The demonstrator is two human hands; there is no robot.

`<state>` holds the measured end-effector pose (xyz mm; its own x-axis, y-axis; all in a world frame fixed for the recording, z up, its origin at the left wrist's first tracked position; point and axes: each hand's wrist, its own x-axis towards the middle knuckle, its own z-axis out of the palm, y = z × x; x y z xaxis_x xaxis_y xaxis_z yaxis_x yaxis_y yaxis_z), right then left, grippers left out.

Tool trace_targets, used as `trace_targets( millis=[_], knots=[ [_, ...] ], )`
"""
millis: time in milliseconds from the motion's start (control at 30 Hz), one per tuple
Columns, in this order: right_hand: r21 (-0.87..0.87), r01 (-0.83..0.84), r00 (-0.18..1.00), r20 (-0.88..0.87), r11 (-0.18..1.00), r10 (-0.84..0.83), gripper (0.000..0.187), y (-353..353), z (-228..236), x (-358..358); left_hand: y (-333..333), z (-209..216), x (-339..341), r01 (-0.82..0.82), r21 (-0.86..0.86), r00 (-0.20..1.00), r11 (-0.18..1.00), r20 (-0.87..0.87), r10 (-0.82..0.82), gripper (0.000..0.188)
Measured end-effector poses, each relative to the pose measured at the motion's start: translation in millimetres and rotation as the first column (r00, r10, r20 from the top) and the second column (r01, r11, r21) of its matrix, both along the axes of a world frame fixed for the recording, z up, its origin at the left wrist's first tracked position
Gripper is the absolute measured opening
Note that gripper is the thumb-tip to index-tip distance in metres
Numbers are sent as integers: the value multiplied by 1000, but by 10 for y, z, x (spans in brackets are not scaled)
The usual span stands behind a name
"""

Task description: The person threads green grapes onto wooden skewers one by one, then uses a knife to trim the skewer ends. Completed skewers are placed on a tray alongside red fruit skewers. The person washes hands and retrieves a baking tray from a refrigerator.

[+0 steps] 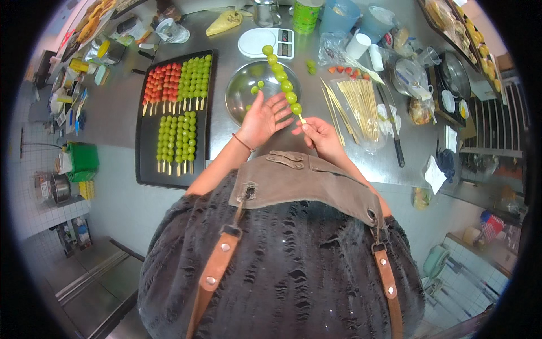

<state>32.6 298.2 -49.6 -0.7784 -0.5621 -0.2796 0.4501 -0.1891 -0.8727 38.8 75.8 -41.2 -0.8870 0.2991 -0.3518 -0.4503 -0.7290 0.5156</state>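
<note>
My right hand (pixel 322 135) pinches the bare lower end of a skewer of green grapes (pixel 287 86), which slants up and to the left over a metal bowl (pixel 232 90). My left hand (pixel 261 121) is open, palm up and fingers spread, at the bowl's near edge beside the skewer. A few loose green grapes (pixel 254 90) lie in the bowl. To the left, a black tray (pixel 148 141) holds rows of finished skewers: red fruit skewers (pixel 162 82) and green grape skewers (pixel 195 79) at the back, more green ones nearer.
Bare wooden skewers (pixel 357 104) lie on a plastic bag to the right, with a long knife (pixel 397 135) beyond them. Behind the bowl sits a white kitchen scale (pixel 257 40). A piping bag (pixel 224 22), a green tub (pixel 305 16) and blue containers (pixel 340 17) line the back.
</note>
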Motion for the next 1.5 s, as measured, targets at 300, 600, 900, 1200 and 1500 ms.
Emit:
trace_targets(
  millis=[300, 600, 900, 1200, 1500],
  knots=[
    [169, -69, 998, -1, 983, 70, 27, -238, -227, 62, -108, -5, 268, 10, -310, 1000, 951, -21, -17, 53],
    [199, -357, 934, 86, 912, 347, 33, -946, -351, 231, -648, -250, 864, -275, -559, 961, 782, -187, 204, 44],
    [339, -545, 827, 67, 767, 558, 33, -1497, -586, 375, -2481, -371, 2091, -381, -547, 892, 745, -4, 453, 56],
    [380, -426, 905, 187, 821, 383, 30, -1618, -577, 615, -4396, -865, 2988, -202, -791, 909, 578, 69, 412, 54],
    [435, -371, 926, 241, 821, 291, 29, -1661, -524, 750, -5141, -1538, 2823, 52, -948, 988, 315, 95, 122, 48]
  ],
)
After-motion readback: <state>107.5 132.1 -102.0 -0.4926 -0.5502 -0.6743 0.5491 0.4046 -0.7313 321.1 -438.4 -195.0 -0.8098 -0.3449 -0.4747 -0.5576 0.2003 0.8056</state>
